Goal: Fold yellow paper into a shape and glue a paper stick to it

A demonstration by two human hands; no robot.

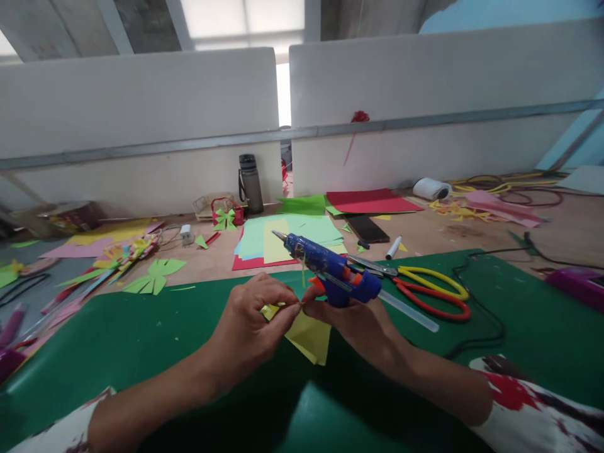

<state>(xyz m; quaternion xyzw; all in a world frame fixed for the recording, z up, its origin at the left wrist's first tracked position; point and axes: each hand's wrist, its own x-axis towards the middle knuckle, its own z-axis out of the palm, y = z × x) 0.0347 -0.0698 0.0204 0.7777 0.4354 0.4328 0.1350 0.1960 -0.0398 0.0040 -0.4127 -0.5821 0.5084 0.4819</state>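
A yellow paper piece [310, 336] hangs between my two hands over the green mat [189, 327]. My left hand [257, 314] is closed, its thumb and forefinger pinching the paper's upper edge. My right hand [358, 324] holds a blue glue gun [330, 264] with an orange trigger; its nozzle points up and to the left. The thumb and forefinger of that hand also meet the paper beside my left fingertips. A clear glue stick [408, 311] sticks out of the gun's back. Scissors [431, 292] with yellow and red handles lie just right of the gun.
Behind the mat are a stack of coloured paper [252, 242], a phone [365, 228], a white marker [393, 247] and a dark bottle [250, 185]. Green paper cutouts [155, 277] lie at left. A black cord [491, 314] runs across the mat at right.
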